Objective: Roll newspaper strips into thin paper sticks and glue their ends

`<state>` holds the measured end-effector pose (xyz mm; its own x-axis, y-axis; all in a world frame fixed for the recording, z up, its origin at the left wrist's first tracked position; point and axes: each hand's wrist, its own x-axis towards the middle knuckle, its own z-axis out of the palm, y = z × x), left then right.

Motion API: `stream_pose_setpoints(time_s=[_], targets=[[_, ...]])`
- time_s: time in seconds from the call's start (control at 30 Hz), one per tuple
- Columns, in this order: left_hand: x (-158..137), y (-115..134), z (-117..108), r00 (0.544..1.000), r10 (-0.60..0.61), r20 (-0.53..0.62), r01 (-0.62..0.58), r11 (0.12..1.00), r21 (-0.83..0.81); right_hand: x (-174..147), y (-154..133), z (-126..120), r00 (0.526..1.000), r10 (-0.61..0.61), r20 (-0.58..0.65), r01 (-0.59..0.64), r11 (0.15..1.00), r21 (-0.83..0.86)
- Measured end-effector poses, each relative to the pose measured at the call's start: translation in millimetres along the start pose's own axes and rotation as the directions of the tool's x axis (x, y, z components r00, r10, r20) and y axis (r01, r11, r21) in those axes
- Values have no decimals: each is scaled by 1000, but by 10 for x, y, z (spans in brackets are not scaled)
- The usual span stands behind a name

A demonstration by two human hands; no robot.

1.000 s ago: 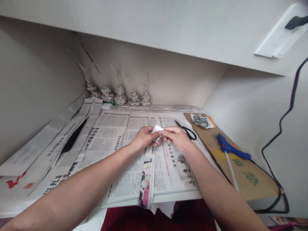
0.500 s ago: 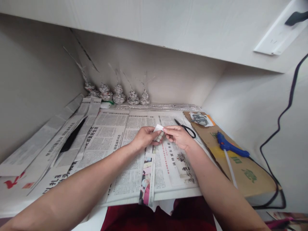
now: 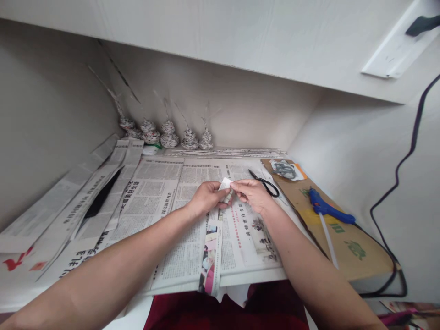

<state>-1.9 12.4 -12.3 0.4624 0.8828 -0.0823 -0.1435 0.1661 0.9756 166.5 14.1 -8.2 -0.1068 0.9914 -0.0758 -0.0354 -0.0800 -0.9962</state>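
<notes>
Between my hands is the upper end of a newspaper strip, whose printed length runs down over the table's front edge. My left hand pinches that end from the left, thumb on top. From the right, the thumb and fingertips of my right hand grip the same white end. Whether the end is folded or rolled is hard to make out. Just beyond my right hand lie black-handled scissors. Newspaper sheets cover the table under both hands.
Several woven paper gourds stand along the back wall, with thin paper sticks beside them. Cut newspaper strips and a black blade-like object lie left. On the right, cardboard carries a blue glue gun with a cord.
My right fingertips have shifted slightly left on the strip's end. Both hands still hold it in nearly the same place.
</notes>
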Motion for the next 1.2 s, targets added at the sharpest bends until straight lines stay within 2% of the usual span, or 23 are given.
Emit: stream_pose_setpoints(time_s=[0.33,0.53,0.73,0.9,1.2], targets=[[-18,-27,30,999,22,49,-22,1000,1,1,10,82,996,30,-82,-28,999,26],[-30,16,19,999,-21,45,21,1000,-2,-10,-47,-28,1000,4,-25,-3,999,50],[-24,18,-1,999,-31,22,31,1000,3,-51,-114,-90,998,-17,60,23,995,-96],[-16,-6,-3,999,-14,48,12,999,33,-37,-72,-36,998,-37,59,47,983,-177],[1,-54,-1,999,19,40,-20,999,28,-24,-45,-44,996,26,91,-27,1000,13]])
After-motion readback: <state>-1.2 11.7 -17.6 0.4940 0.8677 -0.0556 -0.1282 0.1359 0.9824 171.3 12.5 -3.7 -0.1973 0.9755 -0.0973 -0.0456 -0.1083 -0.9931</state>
